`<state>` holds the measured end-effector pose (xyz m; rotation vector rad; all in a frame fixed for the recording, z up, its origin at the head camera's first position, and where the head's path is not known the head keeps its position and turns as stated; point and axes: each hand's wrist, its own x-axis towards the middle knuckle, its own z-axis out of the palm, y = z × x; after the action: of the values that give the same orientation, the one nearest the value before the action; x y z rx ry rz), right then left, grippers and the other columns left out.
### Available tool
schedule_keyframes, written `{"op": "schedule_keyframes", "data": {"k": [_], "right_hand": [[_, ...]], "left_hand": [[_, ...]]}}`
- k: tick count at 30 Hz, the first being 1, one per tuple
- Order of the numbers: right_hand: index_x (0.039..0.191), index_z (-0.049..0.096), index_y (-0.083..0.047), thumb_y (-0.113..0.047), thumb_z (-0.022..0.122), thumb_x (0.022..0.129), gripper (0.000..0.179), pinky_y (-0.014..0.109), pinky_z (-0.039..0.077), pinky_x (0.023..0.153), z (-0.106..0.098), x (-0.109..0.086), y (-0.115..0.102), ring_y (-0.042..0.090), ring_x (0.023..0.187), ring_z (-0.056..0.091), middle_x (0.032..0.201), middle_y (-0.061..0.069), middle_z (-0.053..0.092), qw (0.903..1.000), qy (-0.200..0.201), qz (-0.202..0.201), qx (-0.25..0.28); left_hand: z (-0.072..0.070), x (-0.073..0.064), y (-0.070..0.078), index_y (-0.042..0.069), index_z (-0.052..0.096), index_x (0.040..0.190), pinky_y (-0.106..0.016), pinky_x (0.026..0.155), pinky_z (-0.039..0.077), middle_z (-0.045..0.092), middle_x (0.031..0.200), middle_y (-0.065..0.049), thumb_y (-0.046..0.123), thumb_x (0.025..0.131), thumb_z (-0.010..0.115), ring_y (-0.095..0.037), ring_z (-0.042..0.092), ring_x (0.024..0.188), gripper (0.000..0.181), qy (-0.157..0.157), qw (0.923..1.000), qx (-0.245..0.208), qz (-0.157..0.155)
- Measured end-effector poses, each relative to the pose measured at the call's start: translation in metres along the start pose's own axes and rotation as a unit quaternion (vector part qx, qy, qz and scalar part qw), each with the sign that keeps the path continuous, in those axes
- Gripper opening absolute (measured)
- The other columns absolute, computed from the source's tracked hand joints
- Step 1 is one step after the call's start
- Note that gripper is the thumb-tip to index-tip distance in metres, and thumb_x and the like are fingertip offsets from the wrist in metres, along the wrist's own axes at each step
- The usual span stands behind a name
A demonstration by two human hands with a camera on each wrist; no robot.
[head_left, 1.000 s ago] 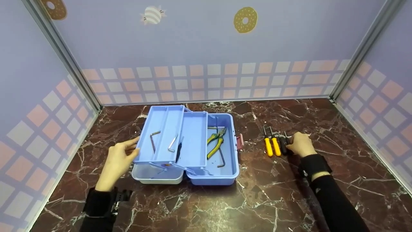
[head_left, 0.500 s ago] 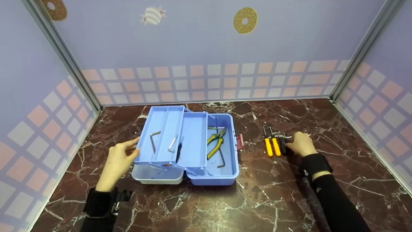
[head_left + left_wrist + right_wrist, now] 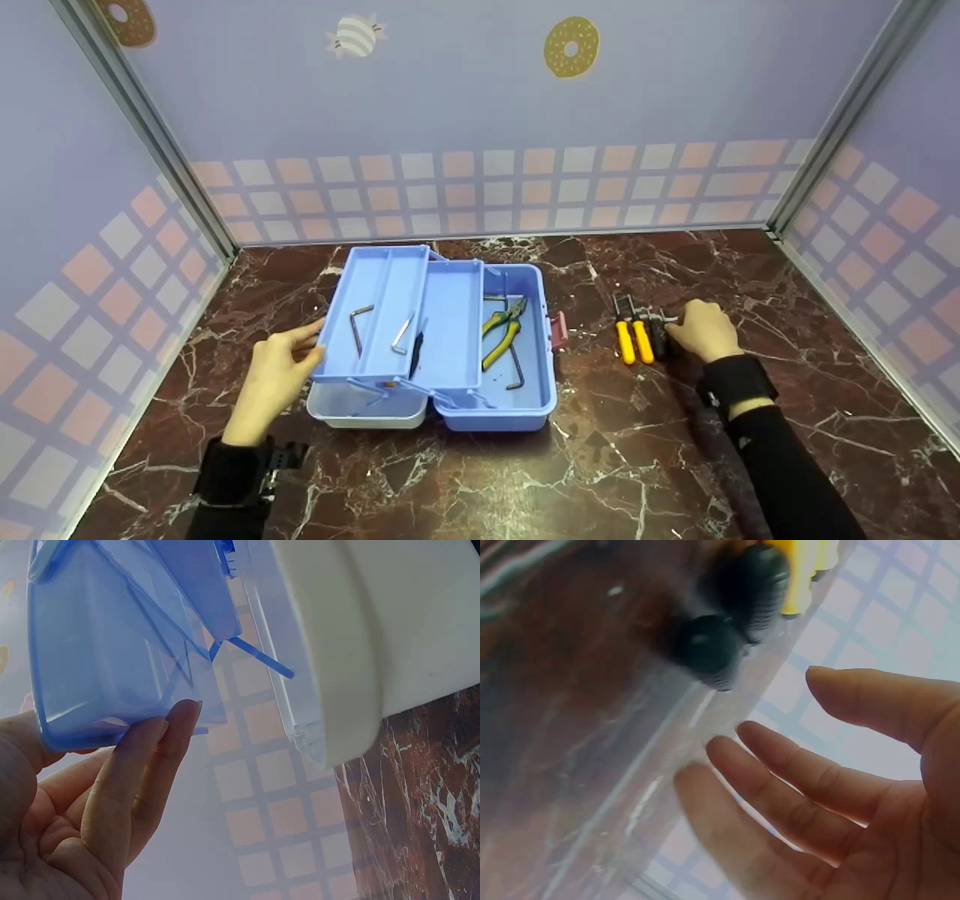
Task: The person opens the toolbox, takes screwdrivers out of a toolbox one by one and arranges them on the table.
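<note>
In the head view my left hand [image 3: 271,379] pinches the near left edge of the upper tray [image 3: 367,277] of an unfolded blue toolbox [image 3: 495,421]. The left wrist view has the thumb and fingers on the corner of that translucent blue tray [image 3: 105,630]. My right hand [image 3: 706,331] is beside a black-handled tool [image 3: 658,335] on the table. Seen from the right wrist, the fingers of this hand [image 3: 832,817] are spread, with nothing between them, close to two black handle ends [image 3: 709,649]. The head of the black-handled tool is partly hidden.
A yellow-handled tool [image 3: 643,343] lies left of the black one. Green-and-yellow pliers [image 3: 501,343] and a hex key [image 3: 517,367] lie in the box's base. Two more hex keys are in the upper tray. The toolbox's pink latch [image 3: 559,330] sticks out rightward. Patterned walls enclose the marble table.
My right hand has shifted slightly away from me and to the right, its fingers coming off the black-handled tool. My left hand and the toolbox have stayed put.
</note>
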<state>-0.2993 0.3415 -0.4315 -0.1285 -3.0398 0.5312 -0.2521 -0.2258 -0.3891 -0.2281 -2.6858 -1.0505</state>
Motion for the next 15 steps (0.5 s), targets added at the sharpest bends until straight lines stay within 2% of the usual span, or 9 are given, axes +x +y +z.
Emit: {"op": "schedule_keyframes", "data": {"k": [2,4,6,8,15], "right_hand": [[0.089,0.069,0.009,-0.018,0.066,0.09,0.028,0.046,0.052,0.058,-0.001,-0.001,-0.005,0.04,0.072,0.065,0.086,0.028,0.068,1.0,0.003,-0.001,-0.001],[0.099,0.068,0.011,-0.018,0.065,0.091,0.031,0.05,0.054,0.062,-0.002,-0.003,-0.011,0.044,0.079,0.065,0.095,0.032,0.068,0.9999,0.008,-0.008,0.0],[0.109,0.066,0.013,-0.018,0.065,0.092,0.036,0.057,0.055,0.072,-0.003,-0.005,-0.018,0.049,0.09,0.064,0.105,0.035,0.066,0.9996,0.019,-0.02,0.003],[0.113,0.063,0.014,-0.018,0.064,0.092,0.038,0.061,0.053,0.08,-0.003,-0.008,-0.026,0.051,0.097,0.062,0.109,0.037,0.064,0.9989,0.033,-0.032,0.005],[0.124,0.059,0.014,-0.016,0.063,0.095,0.041,0.062,0.05,0.091,0.0,-0.018,-0.056,0.052,0.107,0.059,0.117,0.037,0.062,0.9939,0.07,-0.082,0.022]], "left_hand": [[0.0,0.0,0.0,-0.002,0.06,0.131,-0.048,0.084,0.059,0.072,0.107,-0.026,0.0,0.092,0.061,-0.039,0.072,0.096,0.04,0.001,1.0,0.002,0.003],[0.0,-0.001,0.0,-0.003,0.061,0.131,-0.048,0.083,0.059,0.072,0.106,-0.027,0.0,0.091,0.061,-0.04,0.072,0.095,0.04,0.003,1.0,0.003,0.006],[0.001,-0.001,0.0,-0.003,0.061,0.13,-0.048,0.082,0.059,0.072,0.106,-0.027,0.0,0.091,0.061,-0.04,0.072,0.095,0.039,0.005,0.9999,0.003,0.01],[0.001,-0.001,0.0,-0.003,0.061,0.13,-0.049,0.083,0.059,0.072,0.106,-0.027,0.0,0.091,0.061,-0.04,0.072,0.095,0.039,0.006,0.9999,0.003,0.012],[0.001,0.001,-0.001,-0.004,0.061,0.13,-0.049,0.084,0.059,0.072,0.105,-0.027,0.0,0.09,0.061,-0.04,0.072,0.095,0.04,0.006,0.9999,-0.001,0.009]]}}
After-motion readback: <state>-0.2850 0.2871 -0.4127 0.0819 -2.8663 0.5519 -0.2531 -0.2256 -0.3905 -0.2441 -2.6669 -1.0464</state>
